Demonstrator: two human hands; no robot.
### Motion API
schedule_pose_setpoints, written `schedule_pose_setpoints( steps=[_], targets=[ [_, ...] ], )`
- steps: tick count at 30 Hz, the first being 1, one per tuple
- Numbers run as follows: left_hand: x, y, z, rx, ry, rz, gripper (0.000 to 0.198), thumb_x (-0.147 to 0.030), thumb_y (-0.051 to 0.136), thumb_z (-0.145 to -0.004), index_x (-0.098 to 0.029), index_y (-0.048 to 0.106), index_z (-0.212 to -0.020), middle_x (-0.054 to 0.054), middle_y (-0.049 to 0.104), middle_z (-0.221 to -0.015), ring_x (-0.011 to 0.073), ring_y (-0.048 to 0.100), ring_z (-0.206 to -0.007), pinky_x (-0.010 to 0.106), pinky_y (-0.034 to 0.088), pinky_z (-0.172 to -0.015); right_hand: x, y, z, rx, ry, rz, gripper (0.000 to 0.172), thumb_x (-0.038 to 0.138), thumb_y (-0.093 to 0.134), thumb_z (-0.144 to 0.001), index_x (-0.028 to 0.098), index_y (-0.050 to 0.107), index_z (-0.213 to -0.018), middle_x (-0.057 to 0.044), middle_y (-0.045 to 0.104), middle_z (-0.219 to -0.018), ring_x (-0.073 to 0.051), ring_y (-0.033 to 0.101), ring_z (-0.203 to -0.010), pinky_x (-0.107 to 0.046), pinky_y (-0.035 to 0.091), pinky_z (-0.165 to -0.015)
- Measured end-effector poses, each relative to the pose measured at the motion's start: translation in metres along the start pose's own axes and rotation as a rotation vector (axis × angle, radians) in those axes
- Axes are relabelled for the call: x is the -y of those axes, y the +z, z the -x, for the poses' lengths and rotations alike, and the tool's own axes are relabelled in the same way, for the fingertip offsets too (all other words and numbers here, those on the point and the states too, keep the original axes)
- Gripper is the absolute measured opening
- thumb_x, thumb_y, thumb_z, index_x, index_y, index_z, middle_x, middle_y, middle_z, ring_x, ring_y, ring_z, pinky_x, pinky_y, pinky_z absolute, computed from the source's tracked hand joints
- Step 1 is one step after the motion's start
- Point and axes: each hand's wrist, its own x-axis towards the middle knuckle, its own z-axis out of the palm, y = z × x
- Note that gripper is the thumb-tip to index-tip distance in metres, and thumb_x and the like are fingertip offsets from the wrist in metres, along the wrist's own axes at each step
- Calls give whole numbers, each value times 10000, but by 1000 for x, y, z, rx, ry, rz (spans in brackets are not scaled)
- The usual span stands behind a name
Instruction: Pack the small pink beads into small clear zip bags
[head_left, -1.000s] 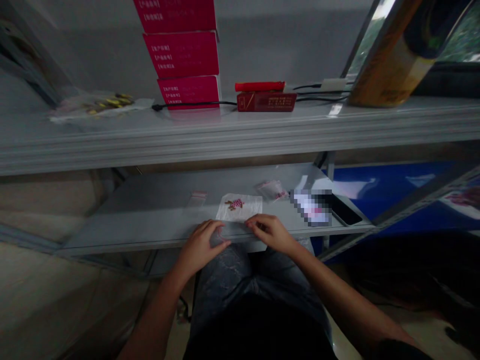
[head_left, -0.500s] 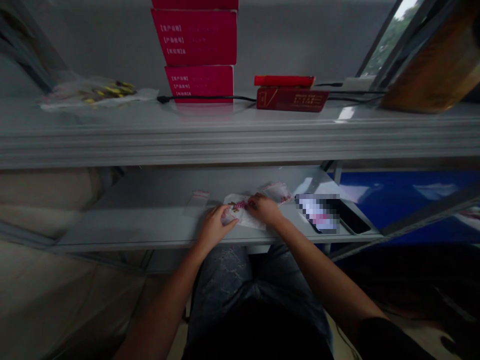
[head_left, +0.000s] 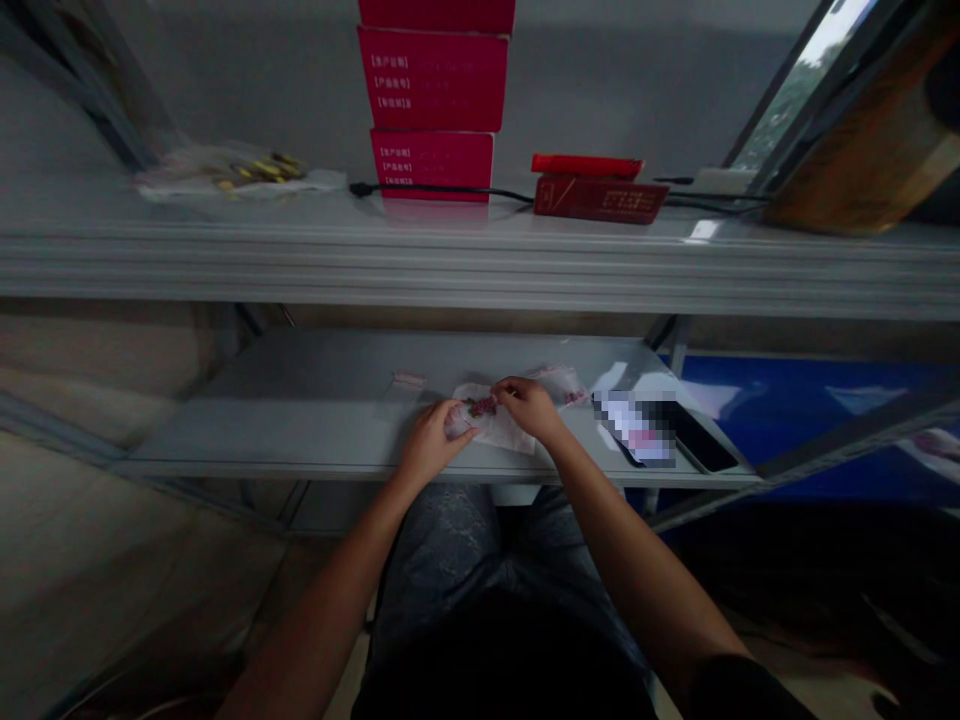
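Note:
My left hand [head_left: 429, 440] is curled at the near left of a white sheet [head_left: 508, 432] on the lower shelf, its thumb and fingers closed round a small clear plastic bag [head_left: 454, 422]. A small cluster of dark red beads [head_left: 484, 406] with greenish-gold bits lies at the mouth of that bag, over the sheet. From the right, my right hand [head_left: 531, 410] pinches the beads' far right end; its fingertips partly hide it. Just beyond my right hand lies a clear bag [head_left: 561, 382] with reddish beads inside. A flat clear zip bag [head_left: 403, 392] rests left of the sheet.
Right of my hands lie a phone [head_left: 637, 430] with a blurred screen and a dark phone-like object [head_left: 705, 440]. The upper shelf edge [head_left: 480, 270] crosses in front, bearing pink boxes [head_left: 435, 85], a dark red box [head_left: 600, 200], a black cable [head_left: 442, 190] and a bag of yellow-black pieces [head_left: 259, 172].
The view has shifted slightly. My right fingers have risen a little at the beads' end, and the beads show more clearly. My left hand keeps its hold on the small bag.

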Motion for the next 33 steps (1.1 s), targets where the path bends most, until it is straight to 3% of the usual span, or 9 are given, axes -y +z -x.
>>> schedule_pose_setpoints(
  steps=[2,7,11,19,24,29,31,33],
  targets=[
    [0,0,0,9,-1,9,367,-332,786,-853,-223,643,-1172,69,732,-1090,244,689,-988,386,547,-896,-9,-6,-7,-11,12,121,216,236,568,-960,181,775,-933,-77,799,-929,-209,721,-828,-294,526,-793],
    [0,0,0,25,-16,35,343,-348,786,-856,-229,649,-1148,66,731,-1088,243,690,-993,370,547,-878,-22,-14,-26,185,-30,345,218,130,603,-950,199,796,-1026,-95,796,-1076,-228,730,-956,-288,511,-887],
    [0,-1,-1,34,-20,66,326,-360,774,-866,-228,652,-1138,57,729,-1058,233,690,-986,359,544,-880,-26,-13,-38,335,-102,349,255,85,616,-920,220,810,-1015,-75,793,-1084,-240,724,-1008,-300,513,-925],
    [11,5,0,10,1,65,395,-370,786,-858,-220,639,-1193,67,722,-1088,230,681,-994,366,536,-916,-37,-7,-47,442,-209,382,255,119,614,-925,205,801,-1076,-94,763,-1152,-257,686,-1094,-334,492,-983],
    [14,8,1,-10,21,95,398,-393,787,-857,-229,645,-1191,69,727,-1107,236,683,-1010,371,535,-918,-32,-15,-47,389,-113,351,171,149,661,-893,192,800,-983,-101,783,-1065,-252,709,-979,-316,501,-908],
    [10,5,0,-4,-13,80,405,-388,799,-840,-232,654,-1185,67,731,-1078,247,687,-978,374,537,-898,-15,-11,-35,80,75,93,195,222,560,-944,176,749,-935,-71,782,-933,-192,699,-856,-271,509,-790],
    [9,4,-1,-3,-24,83,421,-386,802,-833,-226,651,-1192,68,730,-1069,248,687,-962,372,537,-886,-4,-3,-26,100,45,-25,245,276,530,-971,177,739,-889,-50,768,-865,-176,684,-804,-259,507,-751],
    [9,3,-1,-5,-21,100,435,-383,799,-834,-225,642,-1208,73,728,-1091,250,686,-979,367,532,-889,7,4,-18,217,-41,-107,286,329,530,-992,175,747,-886,-42,762,-845,-165,676,-773,-253,506,-734]
  ],
)
